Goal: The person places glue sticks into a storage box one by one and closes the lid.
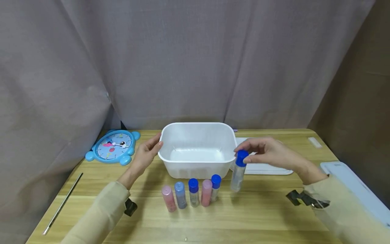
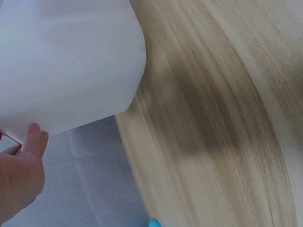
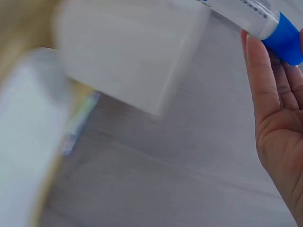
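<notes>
A white plastic bin (image 1: 196,169) stands open-topped in the middle of the table. My left hand (image 1: 145,154) pinches its left rim, thumb and fingers on either side; the left wrist view shows the bin's outer wall (image 2: 71,71) beside that hand (image 2: 23,172). At the bin's right side, my right hand (image 1: 271,154) grips a clear bottle (image 1: 237,178) by its dark blue cap, slightly tilted above the table. The right wrist view has the bottle's blue cap (image 3: 285,41) between the fingers. Several small bottles stand before the bin, including a pink one (image 1: 169,199) and a light blue one (image 1: 180,195).
A blue toy clock (image 1: 113,146) lies at the back left, and a thin metal rod (image 1: 63,204) lies along the left. A white lid-like panel (image 1: 268,169) lies behind the right hand. Another white panel (image 1: 356,186) is at the right edge, near a small white block (image 1: 315,142).
</notes>
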### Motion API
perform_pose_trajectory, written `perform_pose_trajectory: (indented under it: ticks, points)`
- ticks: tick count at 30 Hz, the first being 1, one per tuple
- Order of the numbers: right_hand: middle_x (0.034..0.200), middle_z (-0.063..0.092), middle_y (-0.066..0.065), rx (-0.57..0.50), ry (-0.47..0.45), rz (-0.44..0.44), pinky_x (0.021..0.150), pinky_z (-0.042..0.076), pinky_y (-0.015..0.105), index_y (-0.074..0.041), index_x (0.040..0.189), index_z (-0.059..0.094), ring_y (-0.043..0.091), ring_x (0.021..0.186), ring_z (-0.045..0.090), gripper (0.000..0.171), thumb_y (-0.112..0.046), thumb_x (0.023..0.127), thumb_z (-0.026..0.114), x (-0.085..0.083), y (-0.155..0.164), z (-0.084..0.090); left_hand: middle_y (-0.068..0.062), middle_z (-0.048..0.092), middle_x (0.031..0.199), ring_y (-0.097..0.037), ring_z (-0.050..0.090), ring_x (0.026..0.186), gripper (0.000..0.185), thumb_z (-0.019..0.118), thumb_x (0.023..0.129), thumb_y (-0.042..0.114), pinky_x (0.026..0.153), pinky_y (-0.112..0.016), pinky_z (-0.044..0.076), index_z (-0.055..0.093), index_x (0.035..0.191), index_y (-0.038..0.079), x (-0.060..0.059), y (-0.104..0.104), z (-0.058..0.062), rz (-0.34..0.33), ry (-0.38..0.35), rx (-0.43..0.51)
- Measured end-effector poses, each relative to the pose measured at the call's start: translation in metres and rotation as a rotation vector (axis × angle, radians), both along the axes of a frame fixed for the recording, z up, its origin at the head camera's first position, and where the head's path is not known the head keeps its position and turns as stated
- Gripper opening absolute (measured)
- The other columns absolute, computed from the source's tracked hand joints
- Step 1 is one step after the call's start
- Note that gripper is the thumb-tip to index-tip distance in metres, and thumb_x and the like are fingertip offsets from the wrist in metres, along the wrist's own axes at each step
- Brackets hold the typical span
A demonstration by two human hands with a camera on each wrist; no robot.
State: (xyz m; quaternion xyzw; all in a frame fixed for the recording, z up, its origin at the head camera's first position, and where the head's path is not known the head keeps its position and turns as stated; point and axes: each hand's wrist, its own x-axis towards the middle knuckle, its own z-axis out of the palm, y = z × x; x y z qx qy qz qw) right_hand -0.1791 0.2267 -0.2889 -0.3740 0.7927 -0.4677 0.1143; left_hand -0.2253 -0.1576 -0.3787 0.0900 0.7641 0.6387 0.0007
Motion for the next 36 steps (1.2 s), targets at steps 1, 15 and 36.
perform_pose_trajectory:
  ticks: [1,15,36]
  points:
    - [0.103,0.07,0.004,-0.015,0.005,-0.019,0.074,0.058,0.026,0.005,0.113,0.061,0.009,0.087,0.066,0.025,0.0,0.089,0.061,-0.004,-0.002,0.012,-0.015,0.036,0.148,-0.025,0.04,0.132,0.049,0.051,0.098,0.014,0.098,-0.023,0.045,0.036,0.142,0.0,0.0,0.0,0.0,-0.001,-0.001,0.003]
    - [0.104,0.066,0.015,0.039,-0.063,-0.3,0.083,0.057,0.033,-0.002,0.118,0.062,0.026,0.095,0.065,0.032,-0.013,0.089,0.066,-0.085,-0.115,0.041,-0.018,0.043,0.143,-0.026,0.045,0.128,0.048,0.052,0.097,0.011,0.095,-0.021,0.047,0.038,0.142,0.001,-0.001,0.008,-0.003,-0.014,-0.017,0.039]
    - [0.106,0.069,0.014,0.394,-0.087,-0.269,0.072,0.058,0.021,-0.002,0.11,0.067,0.021,0.096,0.066,0.028,-0.003,0.083,0.07,-0.111,-0.191,-0.012,-0.018,0.044,0.142,-0.029,0.045,0.128,0.049,0.053,0.097,0.012,0.102,-0.034,0.043,0.038,0.143,0.002,0.005,0.01,-0.001,0.009,-0.029,0.003]
